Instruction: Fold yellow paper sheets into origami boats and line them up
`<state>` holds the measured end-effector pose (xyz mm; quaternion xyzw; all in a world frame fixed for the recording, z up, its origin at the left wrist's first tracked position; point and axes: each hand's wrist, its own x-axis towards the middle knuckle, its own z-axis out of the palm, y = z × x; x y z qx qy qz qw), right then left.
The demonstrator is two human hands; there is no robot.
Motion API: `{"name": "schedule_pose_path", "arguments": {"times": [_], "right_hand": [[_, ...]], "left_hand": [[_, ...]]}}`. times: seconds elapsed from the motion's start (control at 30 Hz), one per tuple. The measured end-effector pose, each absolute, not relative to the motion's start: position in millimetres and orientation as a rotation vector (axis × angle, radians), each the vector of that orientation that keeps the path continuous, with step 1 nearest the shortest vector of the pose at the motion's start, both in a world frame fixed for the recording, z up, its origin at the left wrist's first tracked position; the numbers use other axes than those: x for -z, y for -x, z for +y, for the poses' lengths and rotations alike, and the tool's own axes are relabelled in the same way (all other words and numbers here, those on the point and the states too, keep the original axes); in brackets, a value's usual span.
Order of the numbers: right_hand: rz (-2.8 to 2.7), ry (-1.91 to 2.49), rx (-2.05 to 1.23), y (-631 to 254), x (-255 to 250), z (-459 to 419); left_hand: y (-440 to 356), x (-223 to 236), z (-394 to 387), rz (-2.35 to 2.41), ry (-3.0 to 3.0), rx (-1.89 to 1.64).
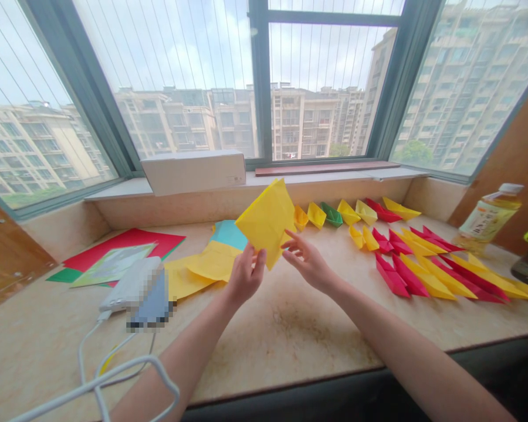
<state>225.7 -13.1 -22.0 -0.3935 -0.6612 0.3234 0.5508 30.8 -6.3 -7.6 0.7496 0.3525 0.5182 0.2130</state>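
**Folded yellow sheet held up over a stone ledge**

Nearest the camera, white cables loop across the mottled beige stone ledge, whose polished face shows a darker brown blotch below the hands. The left hand pinches the lower corner of a folded yellow paper sheet between thumb and curled fingers. The right hand sits just right of the sheet, its fingers spread and loosely bent, fingertips near the sheet's lower right edge; whether they touch it cannot be told. The sheet is matte and creased into a tilted, diamond-like shape, raised above the ledge.

Left of the sheet lies a white boxy device, partly blurred, with the cables running from it. Behind that, flat coloured paper sheets in red, green, yellow and light blue are stacked loosely. Right of the held sheet, long narrow red and yellow folded paper pieces lie side by side in slanted rows. Further right stands a clear plastic bottle of yellow liquid.

Beyond the held sheet, small paper boats in yellow, green and red line the foot of the raised sill. A long white cardboard box rests on the sill, left of the sheet. Behind it, a grey-green framed bay window shows pale apartment blocks under a cloudy sky.
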Motion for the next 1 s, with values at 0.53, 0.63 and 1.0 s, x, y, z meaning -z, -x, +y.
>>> {"name": "schedule_pose_path", "arguments": {"times": [0.53,0.63,1.0], "right_hand": [[-1.329,0.739,-1.244,-241,-3,-22],[-1.32,0.766,-1.227,-244,-2,-20],[-1.328,0.784,-1.122,-253,1,-15]], "left_hand": [[-26,-2,2,0.708,-1.622,-1.208],[-26,-6,1,0.658,-1.555,-1.163],[-22,-11,2,0.611,-1.194,-1.101]]}}
